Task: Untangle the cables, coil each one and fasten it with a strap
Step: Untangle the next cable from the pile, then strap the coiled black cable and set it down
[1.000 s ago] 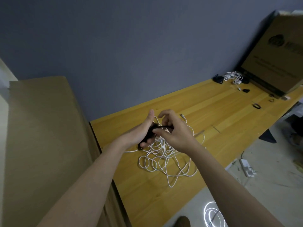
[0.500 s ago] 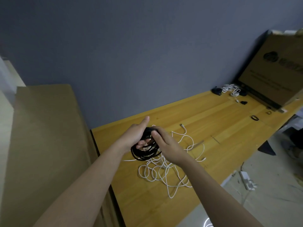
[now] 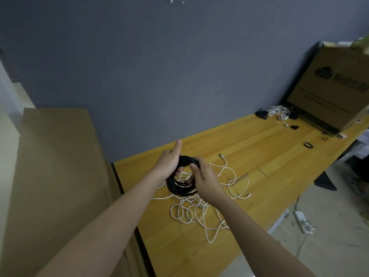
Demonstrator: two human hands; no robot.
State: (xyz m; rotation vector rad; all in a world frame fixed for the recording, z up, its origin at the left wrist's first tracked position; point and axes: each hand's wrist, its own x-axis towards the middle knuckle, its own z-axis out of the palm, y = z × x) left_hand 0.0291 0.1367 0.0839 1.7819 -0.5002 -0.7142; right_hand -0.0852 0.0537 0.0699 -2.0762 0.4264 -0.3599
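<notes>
Both hands, left hand [image 3: 169, 163] and right hand [image 3: 205, 179], hold a closed grip on opposite sides of the round black cable coil [image 3: 180, 189], lifted off the yellow wooden tabletop [image 3: 259, 148], probably keeping its loops bunched for strapping.

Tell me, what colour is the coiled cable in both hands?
Black coiled cable, clearest in the head view.

Dim, soft indoor light, brighter along the left edge and lower right of the frame. The wall [image 3: 179, 66] is dull and slightly grainy. The table [image 3: 259, 148] shows a faint sheen and weak shadows. Wide-angle bending skews the edges; the box [image 3: 329, 92] at upper right looks soft and smeared.
</notes>
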